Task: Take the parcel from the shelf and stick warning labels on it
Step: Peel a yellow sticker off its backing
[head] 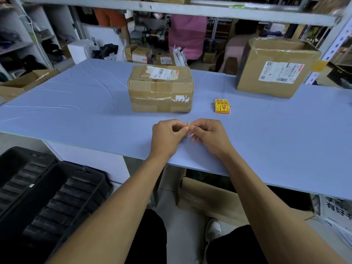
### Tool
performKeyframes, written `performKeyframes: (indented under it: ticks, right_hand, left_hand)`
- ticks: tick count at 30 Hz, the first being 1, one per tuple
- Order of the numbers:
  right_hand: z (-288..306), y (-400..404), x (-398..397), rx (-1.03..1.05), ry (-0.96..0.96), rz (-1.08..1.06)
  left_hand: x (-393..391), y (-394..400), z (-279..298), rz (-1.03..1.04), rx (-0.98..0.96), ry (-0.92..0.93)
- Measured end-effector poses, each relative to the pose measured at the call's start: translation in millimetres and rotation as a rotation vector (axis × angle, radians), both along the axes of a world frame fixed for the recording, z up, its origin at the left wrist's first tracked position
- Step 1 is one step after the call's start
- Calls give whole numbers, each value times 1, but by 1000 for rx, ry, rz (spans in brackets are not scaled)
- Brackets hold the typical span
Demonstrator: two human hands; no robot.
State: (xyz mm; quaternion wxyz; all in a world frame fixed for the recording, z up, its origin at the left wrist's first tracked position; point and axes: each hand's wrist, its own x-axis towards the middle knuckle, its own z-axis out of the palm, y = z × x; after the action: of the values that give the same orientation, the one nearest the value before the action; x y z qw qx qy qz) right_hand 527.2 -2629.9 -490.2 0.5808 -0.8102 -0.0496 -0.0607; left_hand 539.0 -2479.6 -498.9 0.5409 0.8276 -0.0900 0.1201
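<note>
Yellow warning label (188, 124) was pinched between my left hand (167, 136) and right hand (208, 135), near the parcel (161, 90).

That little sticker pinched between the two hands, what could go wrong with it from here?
The label is pinched edge-on between the left hand and the right hand, so it may curl and stick to itself or to a finger. The parcel has wrinkled tape across its faces, so a label pressed there might lift. The spare labels lie loose near the parcel and could get knocked when reaching across.
</note>
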Motion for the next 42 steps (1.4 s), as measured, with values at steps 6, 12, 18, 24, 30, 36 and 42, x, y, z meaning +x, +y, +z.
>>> performKeyframes:
  ticks: [6,12,18,24,30,36,42]
  right_hand:
    - [-1,0,1,-17,-1,-29]
    - [-1,2,0,-8,-5,-41]
    - [0,2,0,-9,-11,-49]
    - [0,1,-1,-8,-13,-51]
    - [0,0,-1,-11,-29,-47]
    - [-1,0,0,-21,-29,-44]
    - [-4,0,2,-29,-25,-59]
  left_hand:
    - [0,0,0,-11,1,-4]
    - [-1,0,0,-22,-2,-17]
    - [-1,0,0,-21,10,-39]
    - [-3,-1,1,-33,13,-37]
    - [-3,0,1,-37,16,-40]
    - [-3,0,1,-33,28,-44]
    - [-4,0,1,-36,19,-54]
